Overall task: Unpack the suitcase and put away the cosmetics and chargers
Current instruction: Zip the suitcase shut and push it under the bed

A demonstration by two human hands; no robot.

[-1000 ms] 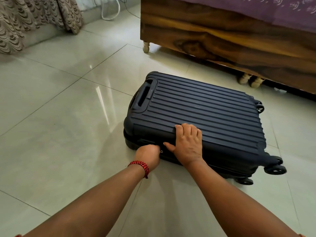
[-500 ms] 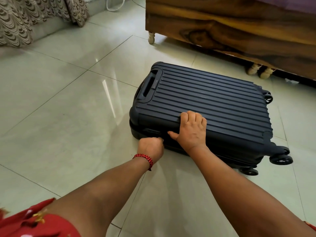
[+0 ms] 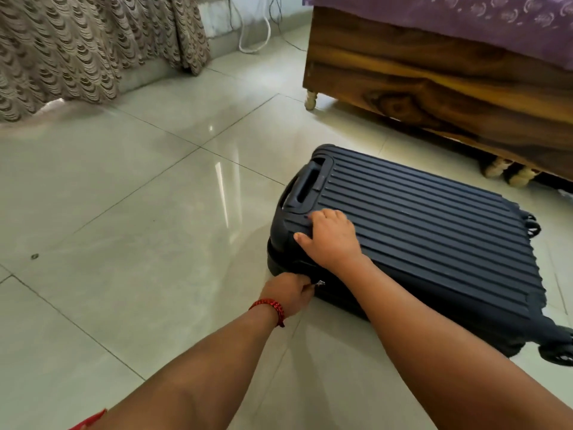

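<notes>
No text, brand, label or number is legible on the suitcase [image 3: 418, 243].

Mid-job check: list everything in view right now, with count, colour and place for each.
suitcase: one, dark navy, ribbed, lying flat on the floor
zip pull: one, silvery, suitcase's near side
wheels: at least two visible, black, suitcase's right end
bed frame: one, brown wood, behind the suitcase
bedcover: one, purple, on the bed
curtain: one, beige patterned, far left
cable: one, white, by the far wall
floor: pale glossy tiles
bracelet: one, red, left wrist
left grip: bare hand, pinches the zip pull
right grip: bare hand, rests on the suitcase top
</notes>
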